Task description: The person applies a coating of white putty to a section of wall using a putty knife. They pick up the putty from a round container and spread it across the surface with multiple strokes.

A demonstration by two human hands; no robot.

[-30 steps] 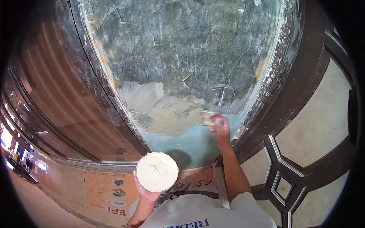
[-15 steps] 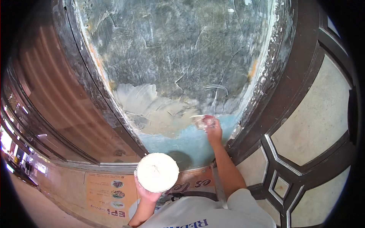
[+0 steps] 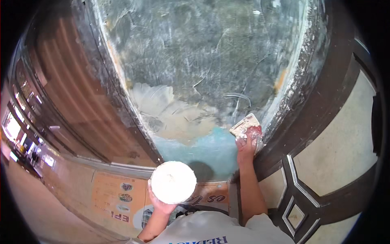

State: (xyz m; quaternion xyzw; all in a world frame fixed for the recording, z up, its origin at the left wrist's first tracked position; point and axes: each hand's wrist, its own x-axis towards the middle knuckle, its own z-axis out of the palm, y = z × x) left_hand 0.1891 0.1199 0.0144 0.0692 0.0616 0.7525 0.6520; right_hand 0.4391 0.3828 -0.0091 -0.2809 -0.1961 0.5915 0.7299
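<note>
In my left hand (image 3: 162,204) rests a round tub of white putty (image 3: 174,182), held low in front of my body, with the fingers wrapped round its side. My right hand (image 3: 247,146) grips a flat putty spreader (image 3: 246,125) smeared with putty, at the lower right of the wall panel (image 3: 191,53). The spreader's wide edge is at the wall beside the panel's right border; whether it touches cannot be told. A beige putty patch (image 3: 178,122) spreads across the lower left of the grey panel, above a pale turquoise band (image 3: 195,150).
A dark frame with cream panels (image 3: 325,134) stands close on my right. Brown ribbed panelling (image 3: 77,101) runs along the left. An orange printed banner (image 3: 111,195) lies on the floor below the wall. Whitish rough trim (image 3: 284,99) borders the panel.
My right hand has moved right with the spreader, from the patch's edge toward the panel's right border, turning its putty-covered face into view. My left hand still holds the tub.
</note>
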